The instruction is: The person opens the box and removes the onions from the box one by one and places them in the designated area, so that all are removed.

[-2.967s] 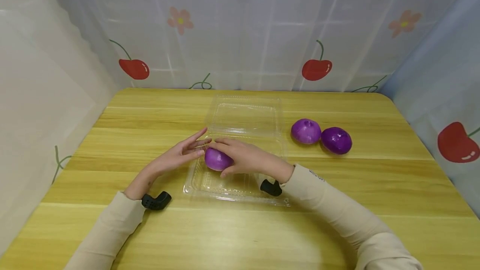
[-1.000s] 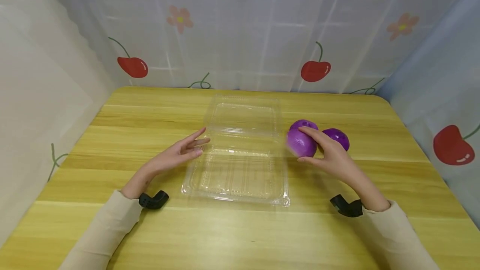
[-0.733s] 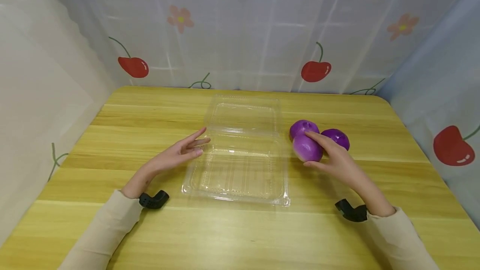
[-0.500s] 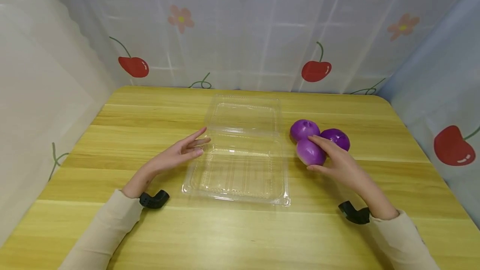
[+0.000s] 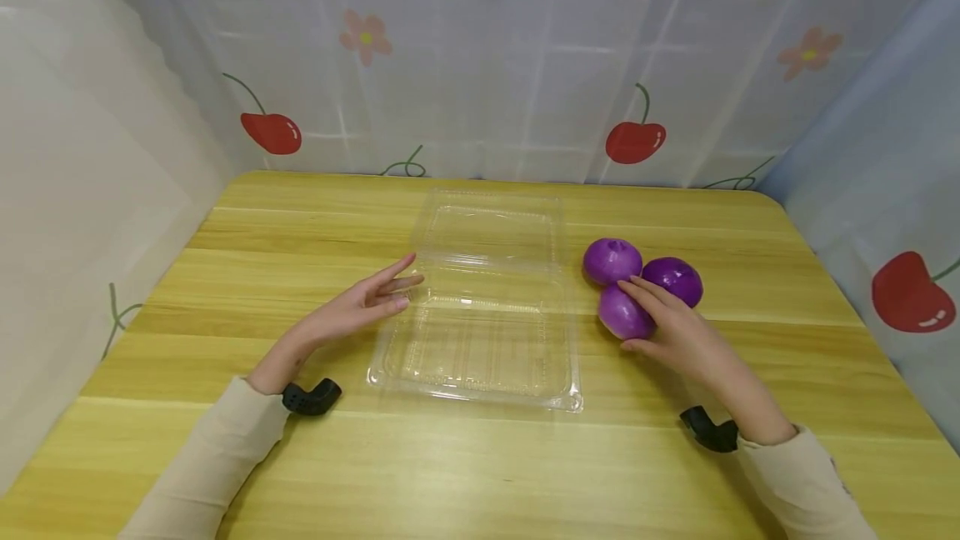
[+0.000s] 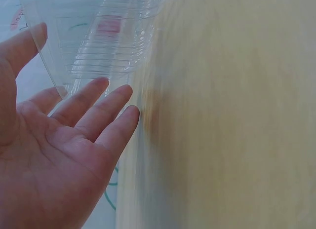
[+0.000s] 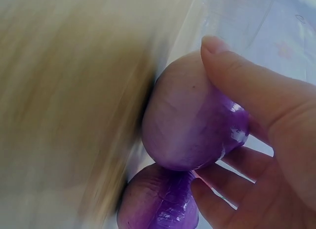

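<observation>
Three purple onions stand together at the right of the table. My right hand (image 5: 678, 336) holds the nearest onion (image 5: 624, 313) between thumb and fingers, low against the wood. In the right wrist view, the thumb lies along one side of this onion (image 7: 192, 120) and the fingers reach round behind. A lighter onion (image 5: 611, 262) and a darker onion (image 5: 678, 277) sit just behind it. At the left rim of a clear plastic clamshell box (image 5: 480, 394), my left hand (image 5: 348, 311) has its fingers spread and relaxed, holding nothing. The box's transparent lid (image 5: 491, 227) is folded back, away from me.
The wooden table (image 5: 480, 473) ends at a rear edge against a white curtain (image 5: 487, 65) printed with cherries and flowers. Pale sheets stand on the left and right sides. Bare wood lies in front of the box.
Three seconds ago the onion was over the box base, in my right hand. Hand and onion have moved right, then down and nearer, beside the other two. My left hand has stayed in place.
</observation>
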Motion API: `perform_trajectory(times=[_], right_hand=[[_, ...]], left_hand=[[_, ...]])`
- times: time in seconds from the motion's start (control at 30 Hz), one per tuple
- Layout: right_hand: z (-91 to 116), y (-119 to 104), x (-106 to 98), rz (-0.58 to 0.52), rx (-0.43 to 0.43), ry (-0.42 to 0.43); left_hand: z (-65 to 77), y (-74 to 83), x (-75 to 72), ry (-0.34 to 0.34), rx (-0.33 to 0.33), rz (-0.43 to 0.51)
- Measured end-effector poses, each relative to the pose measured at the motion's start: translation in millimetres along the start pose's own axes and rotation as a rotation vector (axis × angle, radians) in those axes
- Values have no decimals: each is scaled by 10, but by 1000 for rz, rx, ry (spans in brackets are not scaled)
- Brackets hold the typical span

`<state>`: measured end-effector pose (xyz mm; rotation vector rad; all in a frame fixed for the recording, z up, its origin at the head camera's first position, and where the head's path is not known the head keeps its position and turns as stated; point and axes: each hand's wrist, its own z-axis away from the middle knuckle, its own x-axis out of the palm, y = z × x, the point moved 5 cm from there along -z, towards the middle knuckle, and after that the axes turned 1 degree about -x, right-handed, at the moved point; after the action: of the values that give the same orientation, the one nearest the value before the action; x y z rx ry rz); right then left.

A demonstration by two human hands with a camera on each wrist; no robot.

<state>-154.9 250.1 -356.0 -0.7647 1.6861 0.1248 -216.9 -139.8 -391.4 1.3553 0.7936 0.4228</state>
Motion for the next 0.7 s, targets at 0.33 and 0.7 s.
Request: perform_trajectory(times=[0.33, 0.7], right_hand=[[9, 3, 22, 29, 36, -49], [242, 108, -193, -56, 87, -40]], left_hand=[[21, 47, -33, 32, 13, -151], [261, 237, -141, 152, -61, -529]])
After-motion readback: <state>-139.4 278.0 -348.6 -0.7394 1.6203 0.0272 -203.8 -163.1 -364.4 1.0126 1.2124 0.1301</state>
